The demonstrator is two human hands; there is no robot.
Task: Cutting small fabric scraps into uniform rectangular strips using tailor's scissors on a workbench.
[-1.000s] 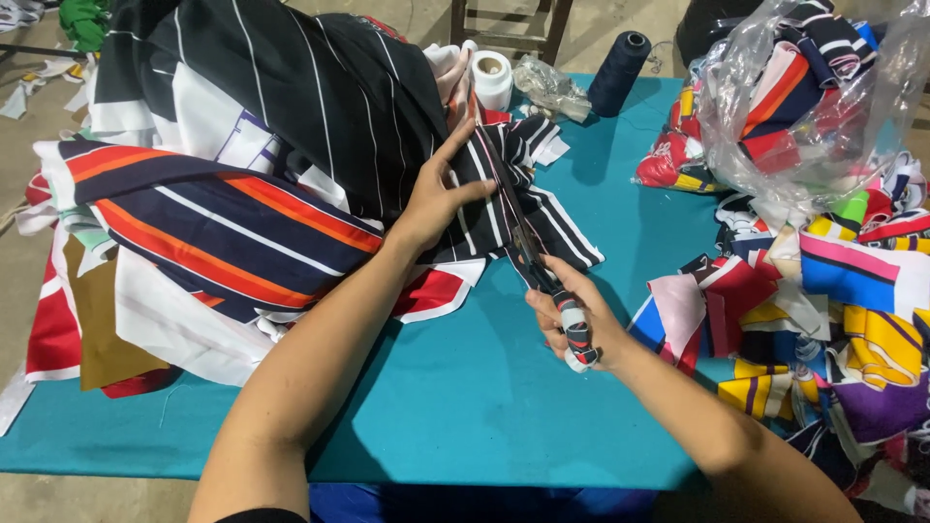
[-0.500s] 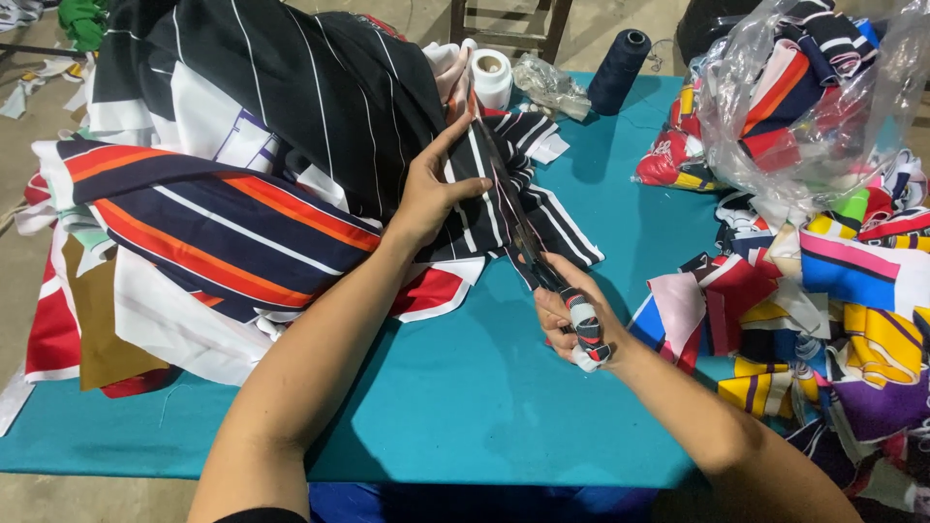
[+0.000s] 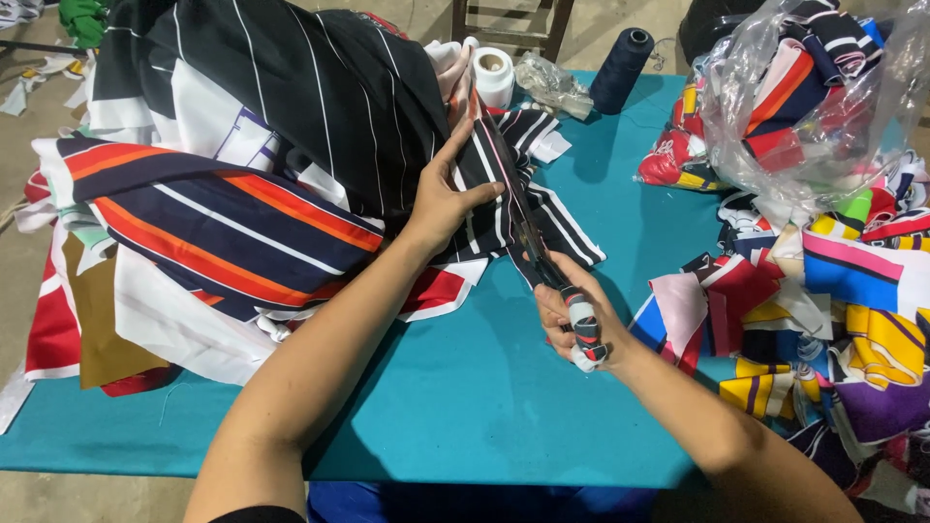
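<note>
From the head view we see our scissors (image 3: 528,242) laid on a slanted long axis, the blades pointing up and to the left, away from us toward the far side of the table, the handles toward our body. Our right hand (image 3: 573,320) is clenched around the handles, which are wrapped in strips of cloth; the blades run out ahead of that grip and lie along the raised edge of the black white-striped fabric (image 3: 504,184). Our left hand (image 3: 444,194) is clasped on that same fabric just to the left of the blades, thumb toward the scissors, holding the cloth up so its edge stands beside the steel. The fabric belongs to a large heap of striped cloth (image 3: 213,213) covering the left half of the teal table (image 3: 465,387). At the far edge stand a white tape roll (image 3: 494,76) and a dark thread cone (image 3: 620,70). On the right lie bright fabric scraps (image 3: 852,310) and a clear plastic bag (image 3: 804,107) stuffed with more. Beyond the table we see bare concrete floor (image 3: 24,281).
</note>
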